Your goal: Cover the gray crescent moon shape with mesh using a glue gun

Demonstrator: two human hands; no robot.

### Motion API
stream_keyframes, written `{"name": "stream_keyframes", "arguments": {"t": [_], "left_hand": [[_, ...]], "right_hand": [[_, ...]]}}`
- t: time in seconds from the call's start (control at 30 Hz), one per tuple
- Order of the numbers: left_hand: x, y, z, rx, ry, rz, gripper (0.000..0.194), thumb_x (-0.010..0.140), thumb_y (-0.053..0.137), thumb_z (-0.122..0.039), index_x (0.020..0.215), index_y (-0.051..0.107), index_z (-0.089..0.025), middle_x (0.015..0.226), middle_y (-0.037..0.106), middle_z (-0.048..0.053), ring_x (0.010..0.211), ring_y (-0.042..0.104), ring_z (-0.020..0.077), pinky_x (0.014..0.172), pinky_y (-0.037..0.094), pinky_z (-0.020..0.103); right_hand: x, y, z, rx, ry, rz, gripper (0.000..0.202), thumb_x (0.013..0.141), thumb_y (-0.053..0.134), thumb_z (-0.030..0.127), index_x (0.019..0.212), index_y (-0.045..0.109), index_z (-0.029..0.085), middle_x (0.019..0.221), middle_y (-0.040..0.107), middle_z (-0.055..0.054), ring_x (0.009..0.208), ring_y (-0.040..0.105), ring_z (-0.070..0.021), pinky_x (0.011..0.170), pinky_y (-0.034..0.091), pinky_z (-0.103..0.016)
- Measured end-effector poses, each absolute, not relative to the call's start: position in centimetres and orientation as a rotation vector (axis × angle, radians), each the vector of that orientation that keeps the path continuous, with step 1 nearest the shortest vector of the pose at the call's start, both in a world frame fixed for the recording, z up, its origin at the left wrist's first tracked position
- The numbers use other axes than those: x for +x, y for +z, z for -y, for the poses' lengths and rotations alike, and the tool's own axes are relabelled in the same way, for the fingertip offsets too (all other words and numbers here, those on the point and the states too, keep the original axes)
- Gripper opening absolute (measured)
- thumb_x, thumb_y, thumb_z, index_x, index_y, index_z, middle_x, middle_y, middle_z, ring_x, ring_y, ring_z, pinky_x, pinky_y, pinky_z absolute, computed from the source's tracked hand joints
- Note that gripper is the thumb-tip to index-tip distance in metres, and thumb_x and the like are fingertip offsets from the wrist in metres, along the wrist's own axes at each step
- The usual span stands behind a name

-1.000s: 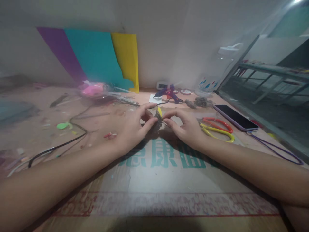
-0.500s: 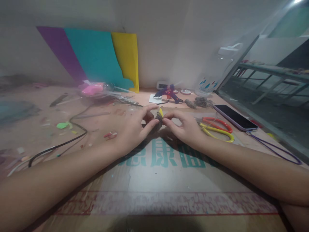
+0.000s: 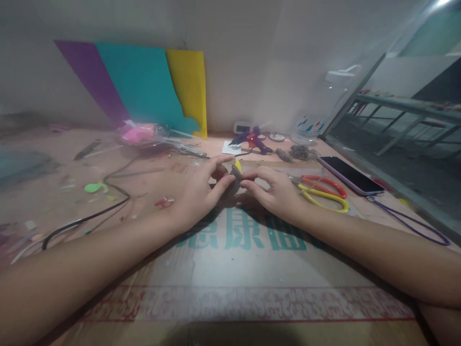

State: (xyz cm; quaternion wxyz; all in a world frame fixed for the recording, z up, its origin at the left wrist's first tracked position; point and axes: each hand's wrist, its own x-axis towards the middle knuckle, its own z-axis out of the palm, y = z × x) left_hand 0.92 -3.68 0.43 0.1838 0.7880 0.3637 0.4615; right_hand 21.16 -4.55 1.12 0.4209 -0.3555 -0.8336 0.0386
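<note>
Between my two hands, over the middle of the table, is a small grey-brown piece [image 3: 236, 176] that looks wound with cord. A yellow tip [image 3: 238, 165] sticks up from it; its exact kind is too small to tell. My left hand [image 3: 202, 192] pinches the piece between thumb and fingers from the left. From the right, my right hand [image 3: 275, 191] holds thumb and forefinger against its edge. Scissors [image 3: 324, 192] with one red and one yellow handle lie just right of my right hand.
Behind my hands stands a glue gun [image 3: 254, 140] with a red light. Grey-brown cord [image 3: 303, 152], a phone [image 3: 351, 174] and a clear bottle [image 3: 310, 113] are at the right. Leftward lie a black cable [image 3: 90, 217], scraps and a pink item in plastic [image 3: 139, 132]. Coloured sheets [image 3: 140, 81] lean on the wall.
The small cord-wound piece has turned slightly and tilts a little to the left, with its yellow tip more upright. Both hands stay nearly in place, their fingers shifted slightly.
</note>
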Motion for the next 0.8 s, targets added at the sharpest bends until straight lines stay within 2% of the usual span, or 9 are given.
{"name": "stream_keyframes", "arguments": {"t": [0.23,0.3,0.4,0.5,0.67,0.8], "left_hand": [[0.75,0.38,3.52,2.284,1.237,-1.027,0.037,0.095,0.052,-0.032,0.13,0.054,-0.022,0.091,0.067,0.002,0.085,0.062,0.016,0.081,0.05,0.03],[0.71,0.36,3.27,2.299,1.229,-1.012,0.029,0.096,0.049,-0.033,0.121,0.059,-0.021,0.097,0.068,0.003,0.09,0.062,0.0171,0.082,0.05,0.031],[0.68,0.44,2.96,2.37,1.286,-0.987,0.02,0.097,0.046,-0.031,0.097,0.063,-0.02,0.097,0.066,0.004,0.095,0.06,0.0185,0.085,0.049,0.033],[0.71,0.62,2.88,2.347,1.345,-0.966,0.018,0.096,0.046,-0.029,0.089,0.06,-0.02,0.096,0.065,0.004,0.096,0.06,0.0182,0.086,0.049,0.033],[0.83,0.79,2.93,2.146,1.343,-1.051,0.016,0.093,0.05,-0.028,0.082,0.058,-0.018,0.094,0.067,0.004,0.08,0.062,0.0146,0.067,0.05,0.027],[0.92,0.87,3.05,2.042,1.314,-1.076,0.015,0.091,0.055,-0.031,0.087,0.06,-0.018,0.083,0.067,0.002,0.072,0.063,0.0143,0.062,0.05,0.026]], "right_hand": [[20.7,1.4,4.73,-0.938,0.186,2.072,0.009,0.089,0.06,0.021,0.086,0.068,0.018,0.084,0.074,-0.003,0.078,0.068,-0.016,0.075,0.051,-0.028],[20.7,1.45,4.74,-0.942,0.195,2.072,0.009,0.089,0.06,0.021,0.085,0.068,0.017,0.083,0.074,-0.003,0.076,0.067,-0.0156,0.074,0.051,-0.027],[20.71,1.43,4.73,-0.946,0.198,2.071,0.01,0.088,0.059,0.023,0.084,0.067,0.017,0.081,0.073,-0.003,0.075,0.067,-0.0154,0.072,0.051,-0.027],[20.66,1.43,4.74,-0.952,0.216,2.072,0.011,0.088,0.058,0.024,0.083,0.066,0.018,0.081,0.073,-0.002,0.073,0.066,-0.0149,0.071,0.05,-0.026],[20.57,1.56,4.85,-0.953,0.242,2.067,0.012,0.088,0.058,0.024,0.081,0.065,0.018,0.078,0.071,-0.001,0.07,0.063,-0.0141,0.067,0.048,-0.026],[20.6,1.62,4.9,-0.954,0.244,2.09,0.012,0.088,0.057,0.024,0.081,0.064,0.019,0.077,0.07,-0.001,0.068,0.062,-0.0136,0.066,0.047,-0.026]]}}
